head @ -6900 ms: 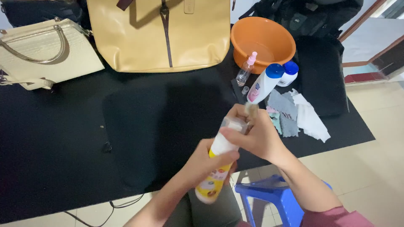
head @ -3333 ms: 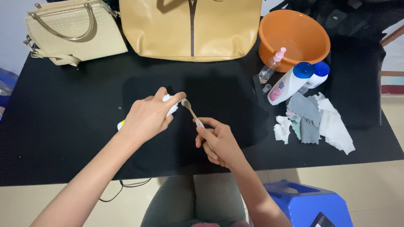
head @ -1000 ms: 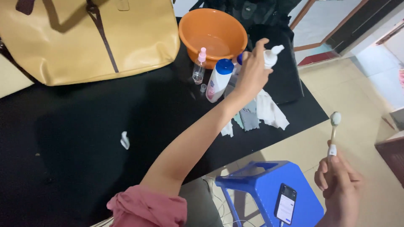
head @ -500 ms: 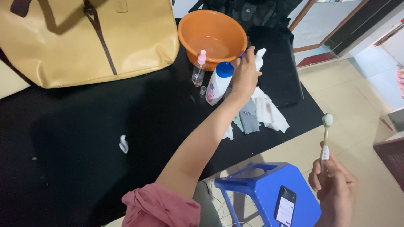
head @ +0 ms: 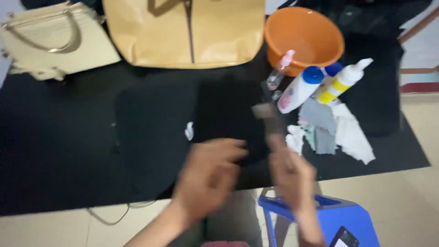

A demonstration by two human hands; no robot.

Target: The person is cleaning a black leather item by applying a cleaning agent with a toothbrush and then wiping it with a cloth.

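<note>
While blurred hands (head: 247, 176) hover, orange basin (head: 305, 39) sits empty.

Even, bright indoor light is cast without glare; both hands (head: 208, 178) are smeared by motion blur, and far things are softened.

left hand (head: 208, 176): bare, no glove or ring (blurred)
right hand (head: 292, 174): bare likewise
forearms: uncovered
sleeve (head: 226, 244): pinkish edge at bottom
</note>
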